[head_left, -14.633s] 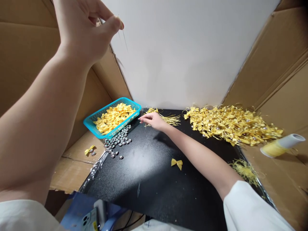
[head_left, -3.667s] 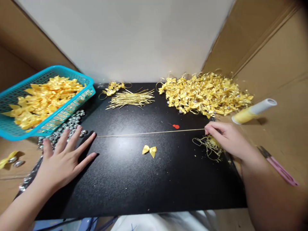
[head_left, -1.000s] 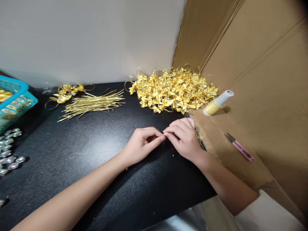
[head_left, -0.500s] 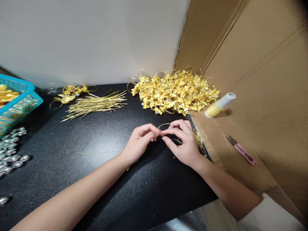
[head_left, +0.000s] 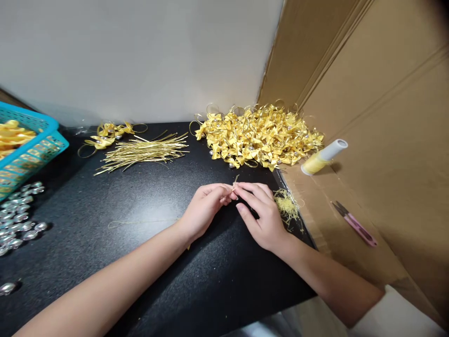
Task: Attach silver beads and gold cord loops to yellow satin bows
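Note:
My left hand [head_left: 206, 206] is closed, its thumb and index finger pinching a thin gold cord [head_left: 237, 178] whose short end sticks up past the fingertips. My right hand [head_left: 264, 213] meets it there, fingertips pressed on the cord against the left fingers, with the thumb held lower and apart. Most of the cord is hidden by the fingers. A long thin thread loop [head_left: 126, 223] runs along the black table to my left wrist. Under that forearm a bit of yellow [head_left: 189, 247] peeks out.
Gold cords [head_left: 143, 152] lie beside a few bows [head_left: 105, 135]. A heap of yellow bows [head_left: 263, 135] stands at the back. Left are a blue basket [head_left: 52, 135] and silver beads [head_left: 21, 215]. Right are thread scraps [head_left: 287, 206], a thread spool [head_left: 322, 157] and pink snips [head_left: 358, 227].
The cord's open loop between my hands is gone; only a short end shows. The right fingers have come in against the left fingertips. The view has shifted slightly.

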A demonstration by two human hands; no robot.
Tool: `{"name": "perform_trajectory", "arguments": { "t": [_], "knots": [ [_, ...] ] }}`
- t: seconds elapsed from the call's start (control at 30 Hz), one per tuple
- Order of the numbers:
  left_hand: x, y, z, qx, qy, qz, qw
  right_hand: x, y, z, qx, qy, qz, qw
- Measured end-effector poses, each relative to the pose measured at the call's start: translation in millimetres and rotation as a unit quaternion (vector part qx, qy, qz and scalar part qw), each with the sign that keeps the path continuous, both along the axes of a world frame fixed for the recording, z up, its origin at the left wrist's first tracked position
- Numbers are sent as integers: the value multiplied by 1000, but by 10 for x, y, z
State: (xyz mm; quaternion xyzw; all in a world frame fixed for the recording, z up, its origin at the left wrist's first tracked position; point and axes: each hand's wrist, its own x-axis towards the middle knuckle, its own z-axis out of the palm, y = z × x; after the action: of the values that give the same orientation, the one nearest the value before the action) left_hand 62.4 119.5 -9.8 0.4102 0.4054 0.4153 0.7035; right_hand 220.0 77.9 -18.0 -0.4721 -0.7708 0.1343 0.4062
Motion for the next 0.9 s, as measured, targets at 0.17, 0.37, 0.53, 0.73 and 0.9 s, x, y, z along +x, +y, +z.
{"name": "perform_trajectory", "arguments": {
  "t": [0.17,0.37,0.53,0.73,0.9],
  "knots": [
    [21,0,33,-64,-62,4,996,-1,2,-20,39,28,-26,999],
    [4,-17,1,-3,-15,-40,999,-1,24,-9,54,42,-36,997],
    [-36,-6,0,47,18,-97,994,36,61,44,22,51,-8,998],
    [-82,16,23,35,42,-171,984,106,113,97,-23,56,30,998],
    [-88,29,60,26,78,-210,974,128,127,112,-38,52,30,997]
  ]
}}
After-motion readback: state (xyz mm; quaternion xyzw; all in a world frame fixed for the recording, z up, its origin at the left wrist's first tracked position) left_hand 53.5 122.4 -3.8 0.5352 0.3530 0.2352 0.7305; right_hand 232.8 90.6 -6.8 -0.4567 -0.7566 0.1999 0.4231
